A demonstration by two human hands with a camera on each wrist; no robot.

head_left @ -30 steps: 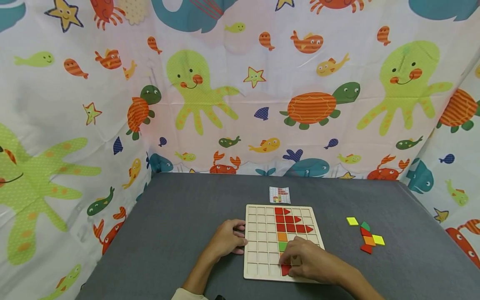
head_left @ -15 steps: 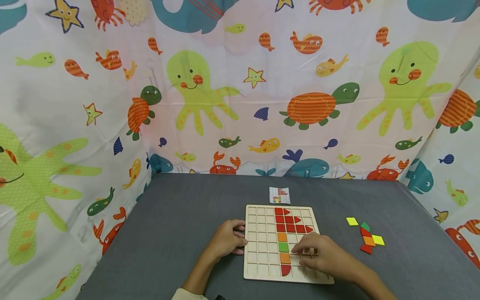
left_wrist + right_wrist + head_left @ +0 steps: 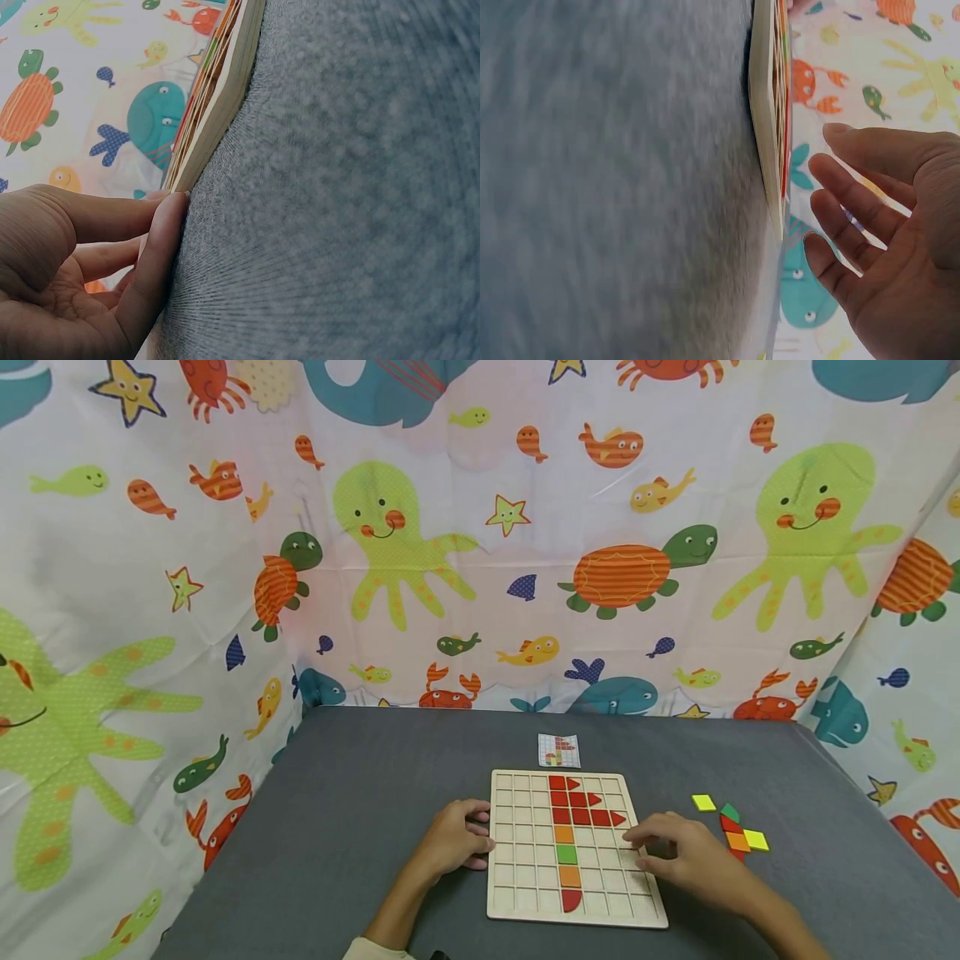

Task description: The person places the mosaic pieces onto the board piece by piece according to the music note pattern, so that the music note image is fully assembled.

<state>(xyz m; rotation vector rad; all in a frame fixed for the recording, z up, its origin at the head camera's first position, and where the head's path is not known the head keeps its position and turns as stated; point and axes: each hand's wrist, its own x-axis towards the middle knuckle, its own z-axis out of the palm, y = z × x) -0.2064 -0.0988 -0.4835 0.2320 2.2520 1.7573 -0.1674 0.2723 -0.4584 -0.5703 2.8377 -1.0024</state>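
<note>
A square wooden grid board (image 3: 525, 860) lies flat on the table, with red, orange and green tiles set in its cells. Down one column run an orange square (image 3: 564, 834), a green square (image 3: 566, 854), another orange square and a red rounded piece (image 3: 572, 901). Above them are three rows of red tiles (image 3: 581, 797), each ending in a point. With thumb and index finger, my left hand (image 3: 455, 837) holds the board's left edge. My right hand (image 3: 686, 856) hovers over the right edge, fingers loosely bent and apart, nothing between them in the right wrist view.
Loose yellow (image 3: 703, 803), green, red and orange pieces (image 3: 738, 842) lie on the grey table (image 3: 375, 777) right of the board, partly behind the right hand. A small printed pattern card (image 3: 558, 751) lies beyond the board. A sea-animal curtain (image 3: 465, 677) encloses the table's back and sides.
My right hand has left the red rounded piece at the column's bottom and moved right and away from me, to the board's right edge. The left hand stays where it was.
</note>
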